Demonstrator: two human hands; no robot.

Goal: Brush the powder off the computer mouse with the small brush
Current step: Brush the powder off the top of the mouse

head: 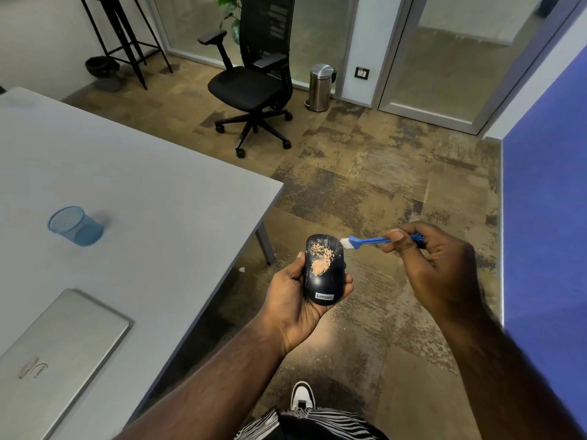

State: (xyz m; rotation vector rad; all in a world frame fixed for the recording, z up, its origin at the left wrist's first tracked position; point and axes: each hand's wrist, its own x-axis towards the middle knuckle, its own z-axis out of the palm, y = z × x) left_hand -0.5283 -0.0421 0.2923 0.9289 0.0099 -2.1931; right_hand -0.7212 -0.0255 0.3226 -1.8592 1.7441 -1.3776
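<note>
Left hand (297, 290) cradles glossy black mouse (324, 269) | right hand (435, 258) pinches blue brush (368, 240) | tan powder (320, 262)

Left hand (297, 296) palm up, forearm coming in from bottom-left, wrist roughly straight. Fingers (347, 282) curl up around the right flank of the mouse (324, 269), thumb along its left flank, body cradled in the palm. Right hand (435, 265) held higher and to the right, back of hand toward camera, wrist bent inward. Thumb and curled fingers pinch the brush (368, 240) mid-handle; bristle end sticks out left of the fingers, just beside the mouse's far end.
</note>
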